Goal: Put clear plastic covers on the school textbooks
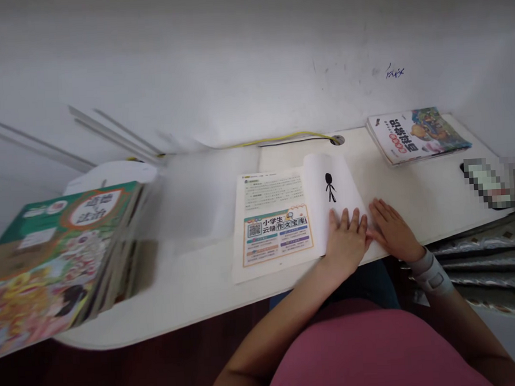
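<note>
An open booklet (272,232) lies on the white table in front of me, its left page printed with Chinese text, a QR code and an orange-framed box. On its right side is a white page (332,183) with a black stick figure, its top edge curving slightly upward. My left hand (347,237) rests flat on the lower part of this white page, fingers apart and pointing away from me. Beside the page's right edge, my right hand (392,229) lies on the table with fingers extended. Its thumb is close to the left hand's little finger; whether they touch is unclear.
A stack of colourful books (71,254) stands at the left. At the back right lies a smaller pile of booklets (418,134), with a partly pixelated phone (490,183) nearby. A yellow cable (280,136) runs along the wall to a table hole (337,140).
</note>
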Available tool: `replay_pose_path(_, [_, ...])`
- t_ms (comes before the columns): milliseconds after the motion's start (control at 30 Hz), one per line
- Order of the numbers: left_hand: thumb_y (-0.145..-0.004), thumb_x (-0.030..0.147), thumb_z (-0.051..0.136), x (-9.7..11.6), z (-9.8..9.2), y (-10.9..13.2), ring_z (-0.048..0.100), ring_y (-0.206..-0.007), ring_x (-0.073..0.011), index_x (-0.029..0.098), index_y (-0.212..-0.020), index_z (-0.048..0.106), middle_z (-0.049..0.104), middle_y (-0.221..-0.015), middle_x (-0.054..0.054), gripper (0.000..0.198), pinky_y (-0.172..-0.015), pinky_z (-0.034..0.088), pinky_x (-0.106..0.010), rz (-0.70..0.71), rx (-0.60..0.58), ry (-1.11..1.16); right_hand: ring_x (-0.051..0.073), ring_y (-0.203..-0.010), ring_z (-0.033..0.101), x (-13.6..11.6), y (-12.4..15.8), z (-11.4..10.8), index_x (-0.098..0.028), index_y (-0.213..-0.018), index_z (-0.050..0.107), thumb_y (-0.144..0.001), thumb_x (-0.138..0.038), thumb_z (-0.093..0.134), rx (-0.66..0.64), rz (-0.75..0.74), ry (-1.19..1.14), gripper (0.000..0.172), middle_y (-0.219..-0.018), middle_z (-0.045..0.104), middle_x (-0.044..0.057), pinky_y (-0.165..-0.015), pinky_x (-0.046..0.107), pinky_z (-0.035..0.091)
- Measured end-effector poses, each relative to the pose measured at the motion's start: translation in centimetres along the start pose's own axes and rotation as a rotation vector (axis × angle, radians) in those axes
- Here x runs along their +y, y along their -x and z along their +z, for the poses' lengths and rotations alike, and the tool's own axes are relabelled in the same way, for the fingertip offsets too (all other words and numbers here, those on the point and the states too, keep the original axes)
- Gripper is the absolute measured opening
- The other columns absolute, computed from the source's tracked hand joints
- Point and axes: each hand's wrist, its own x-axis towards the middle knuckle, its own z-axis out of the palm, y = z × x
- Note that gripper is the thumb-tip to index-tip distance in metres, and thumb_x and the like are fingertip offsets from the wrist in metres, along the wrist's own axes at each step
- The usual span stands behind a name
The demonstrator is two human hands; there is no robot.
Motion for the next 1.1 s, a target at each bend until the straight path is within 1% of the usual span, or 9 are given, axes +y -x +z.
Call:
replay_pose_path(167, [-0.094, 0.044, 0.035, 0.5, -0.1, 0.0, 0.035, -0.132, -0.0347, 0.015, -0.136, 0.044, 0.041, -0.144, -0.011, 0.053, -0.107, 0.023, -0.059, -0.001, -0.022, -0.003, 0.028, -0.138, 0.026, 0.1, 0.0, -0.2, -0.009, -0.143, 0.031, -0.095, -0.046, 0.028, -0.019, -0.006, -0.03, 0.06, -0.147, 0.033, 0.021, -0.108, 0.048, 0.03])
replay_pose_path(333, [-0.094, 0.044, 0.032, 0.4, 0.4, -0.4, 0.031, -0.135, -0.034, 0.013, -0.139, 0.04, 0.039, -0.145, -0.01, 0.055, -0.109, 0.022, -0.056, 0.059, -0.016, 0.001, 0.028, -0.139, 0.024, 0.1, 0.0, -0.5, -0.017, -0.142, 0.035, -0.094, -0.047, 0.029, -0.047, -0.012, -0.05, 0.056, -0.148, 0.031, 0.018, -0.107, 0.049, 0.031])
replay_pose_path(500, [-0.093, 0.044, 0.035, 0.4, 0.6, -0.5, 0.033, -0.135, -0.0302, 0.006, -0.138, 0.039, 0.039, -0.144, -0.013, 0.059, -0.109, 0.028, -0.044, 0.114, -0.017, -0.012, 0.028, -0.138, 0.026, 0.1, 0.0, -0.5, -0.014, -0.139, 0.04, -0.095, -0.046, 0.03, -0.033, -0.003, -0.055, 0.056, -0.147, 0.034, 0.019, -0.107, 0.048, 0.031])
replay_pose_path(600, [-0.095, 0.04, 0.033, -0.1, -0.4, -0.1, 0.04, -0.131, -0.0244, 0.007, -0.132, 0.047, 0.046, -0.139, -0.015, 0.052, -0.111, 0.027, -0.041, 0.178, 0.033, -0.006, 0.028, -0.137, 0.028, 0.1, 0.0, -0.6, -0.013, -0.135, 0.046, -0.095, -0.044, 0.03, -0.031, -0.005, -0.047, 0.053, -0.145, 0.036, 0.019, -0.107, 0.047, 0.031])
replay_pose_path(667, [-0.095, 0.037, 0.033, -1.1, -1.3, 0.5, 0.037, -0.133, -0.0257, 0.012, -0.128, 0.053, 0.048, -0.139, -0.012, 0.046, -0.112, 0.024, -0.047, 0.157, 0.118, 0.005, 0.028, -0.136, 0.03, -0.1, -0.1, -0.6, -0.014, -0.134, 0.047, -0.095, -0.042, 0.031, -0.033, -0.003, -0.034, 0.05, -0.145, 0.037, 0.019, -0.106, 0.046, 0.031])
replay_pose_path(767, [-0.093, 0.042, 0.038, -3.3, -1.9, 1.6, 0.019, -0.139, -0.0357, 0.018, -0.134, 0.047, 0.033, -0.149, -0.012, 0.048, -0.108, 0.023, -0.059, -0.039, 0.234, 0.046, 0.028, -0.135, 0.032, -0.4, 0.0, -0.8, -0.016, -0.133, 0.048, -0.095, -0.041, 0.034, -0.039, 0.018, -0.006, 0.048, -0.145, 0.037, 0.018, -0.106, 0.046, 0.031])
replay_pose_path(867, [-0.091, 0.048, 0.039, -5.3, -1.0, 2.5, 0.01, -0.139, -0.0405, 0.02, -0.143, 0.031, 0.016, -0.154, -0.017, 0.06, -0.103, 0.028, -0.063, -0.183, 0.222, 0.147, 0.03, -0.136, 0.03, 0.0, -0.2, -0.9, -0.023, -0.134, 0.048, -0.094, -0.042, 0.037, -0.065, 0.086, 0.042, 0.046, -0.148, 0.033, 0.015, -0.106, 0.05, 0.029])
replay_pose_path(967, [-0.092, 0.049, 0.037, -6.3, 0.4, 2.8, 0.008, -0.139, -0.0403, 0.021, -0.145, 0.024, 0.008, -0.154, -0.019, 0.062, -0.103, 0.029, -0.062, -0.17, 0.162, 0.252, 0.035, -0.136, 0.028, 1.4, -0.7, -1.0, -0.027, -0.137, 0.044, -0.092, -0.047, 0.04, -0.106, 0.168, 0.095, 0.05, -0.152, 0.025, 0.014, -0.104, 0.054, 0.027])
replay_pose_path(1100, [-0.092, 0.047, 0.038, -6.2, 1.1, 2.4, -0.001, -0.139, -0.0386, 0.016, -0.144, 0.025, 0.005, -0.154, -0.022, 0.061, -0.107, 0.026, -0.058, -0.107, 0.167, 0.289, 0.034, -0.137, 0.026, 3.0, -1.6, -1.0, -0.022, -0.141, 0.037, -0.089, -0.054, 0.042, -0.145, 0.115, 0.096, 0.061, -0.152, 0.024, 0.017, -0.105, 0.052, 0.027])
